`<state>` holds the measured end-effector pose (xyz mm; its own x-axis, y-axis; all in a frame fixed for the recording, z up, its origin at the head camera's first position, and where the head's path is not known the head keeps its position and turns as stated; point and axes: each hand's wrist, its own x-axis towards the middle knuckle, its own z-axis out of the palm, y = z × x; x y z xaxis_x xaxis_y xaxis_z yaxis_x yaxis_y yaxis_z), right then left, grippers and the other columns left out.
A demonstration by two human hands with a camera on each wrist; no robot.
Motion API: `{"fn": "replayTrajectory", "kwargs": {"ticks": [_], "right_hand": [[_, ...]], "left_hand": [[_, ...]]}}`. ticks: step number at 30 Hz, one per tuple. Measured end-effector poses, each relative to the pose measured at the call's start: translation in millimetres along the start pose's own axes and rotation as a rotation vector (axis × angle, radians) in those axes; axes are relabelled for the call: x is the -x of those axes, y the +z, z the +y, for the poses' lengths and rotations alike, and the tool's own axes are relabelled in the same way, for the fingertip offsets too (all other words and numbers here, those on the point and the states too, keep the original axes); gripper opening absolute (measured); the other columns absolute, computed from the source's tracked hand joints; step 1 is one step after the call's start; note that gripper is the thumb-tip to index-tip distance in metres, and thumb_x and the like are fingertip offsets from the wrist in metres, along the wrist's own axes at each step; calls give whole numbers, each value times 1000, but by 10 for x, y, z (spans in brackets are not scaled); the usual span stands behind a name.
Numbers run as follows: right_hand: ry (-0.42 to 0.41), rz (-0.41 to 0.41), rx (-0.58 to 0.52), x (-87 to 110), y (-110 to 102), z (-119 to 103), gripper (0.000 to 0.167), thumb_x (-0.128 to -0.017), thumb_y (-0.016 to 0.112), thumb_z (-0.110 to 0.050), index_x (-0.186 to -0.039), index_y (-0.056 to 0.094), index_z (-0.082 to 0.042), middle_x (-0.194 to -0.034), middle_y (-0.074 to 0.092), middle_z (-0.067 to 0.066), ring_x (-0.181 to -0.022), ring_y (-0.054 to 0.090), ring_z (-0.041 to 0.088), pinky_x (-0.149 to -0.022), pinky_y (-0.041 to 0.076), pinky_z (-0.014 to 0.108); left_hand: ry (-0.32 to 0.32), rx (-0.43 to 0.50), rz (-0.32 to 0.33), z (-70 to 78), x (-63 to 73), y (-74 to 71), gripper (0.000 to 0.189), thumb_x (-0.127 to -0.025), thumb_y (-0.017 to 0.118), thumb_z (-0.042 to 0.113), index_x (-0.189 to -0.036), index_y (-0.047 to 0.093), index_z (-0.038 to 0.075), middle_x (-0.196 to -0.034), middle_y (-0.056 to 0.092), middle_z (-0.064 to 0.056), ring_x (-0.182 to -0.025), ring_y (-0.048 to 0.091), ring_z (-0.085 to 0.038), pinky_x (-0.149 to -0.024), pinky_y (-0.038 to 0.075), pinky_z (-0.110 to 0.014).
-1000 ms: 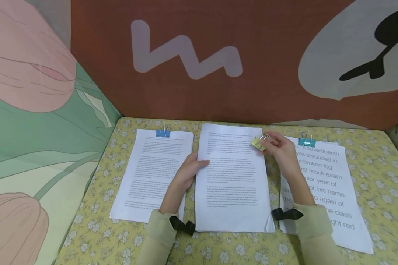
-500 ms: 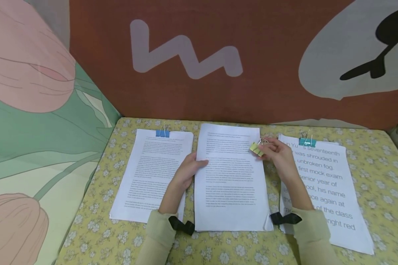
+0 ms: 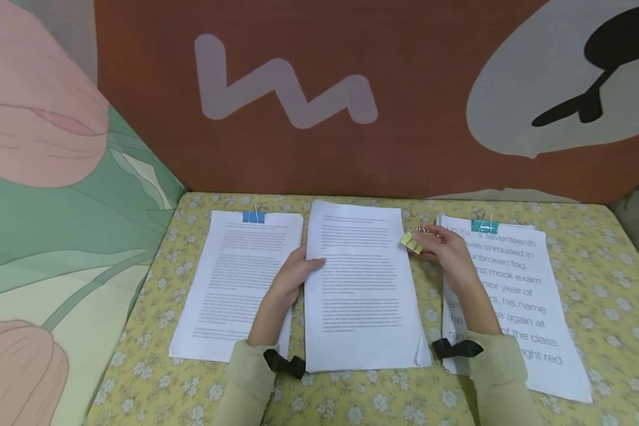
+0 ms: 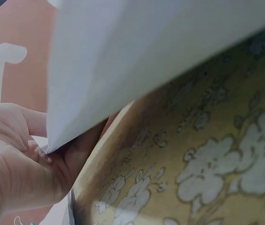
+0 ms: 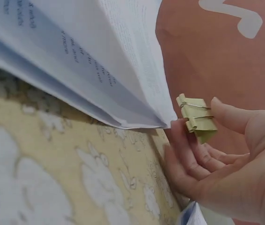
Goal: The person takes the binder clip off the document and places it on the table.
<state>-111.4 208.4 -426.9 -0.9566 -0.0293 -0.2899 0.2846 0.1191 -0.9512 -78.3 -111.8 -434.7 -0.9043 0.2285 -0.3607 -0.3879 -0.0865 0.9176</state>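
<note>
One yellow binder clip (image 3: 410, 242), at the right edge of the middle paper stack (image 3: 357, 296), towards its top; contact unclear. Right hand (image 3: 451, 255), right of the stack: grip pinching the clip. Left hand (image 3: 291, 273): grip grasping the stack's left edge, thumb on top. Left of stack: papers (image 3: 234, 284), blue clip (image 3: 253, 217). Right of stack: large-print papers (image 3: 527, 307), teal clip (image 3: 484, 226). Beneath stack: floral-covered table (image 3: 607, 296).

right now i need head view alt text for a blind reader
A left hand grips the middle stack of printed pages by its left edge while the right hand pinches a yellow binder clip near its right edge. On floral cloth, a blue binder clip clamps the left stack, a teal binder clip the right stack.
</note>
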Motion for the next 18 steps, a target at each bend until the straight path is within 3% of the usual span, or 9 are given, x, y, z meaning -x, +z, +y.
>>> {"fn": "replayTrajectory", "kwargs": {"ticks": [9,18], "right_hand": [[45,-36,135,14,-43,-23,76,-103,66,-35,-158,32,5,-145,49,19,-95,62,2,-87,56,23],[66,-45,153,35,-150,-19,73,-104,64,-35,-157,34,5,-148,46,20,-97,61,1,-87,56,23]], "left_hand": [[-3,-3,5,-11,4,-16,56,-101,53,3,-156,44,9,-136,64,-15,-114,68,-27,-96,55,-35],[-10,-4,3,-37,-11,-29,55,-102,53,4,-156,43,7,-135,64,-16,-114,68,-26,-94,55,-33]]}}
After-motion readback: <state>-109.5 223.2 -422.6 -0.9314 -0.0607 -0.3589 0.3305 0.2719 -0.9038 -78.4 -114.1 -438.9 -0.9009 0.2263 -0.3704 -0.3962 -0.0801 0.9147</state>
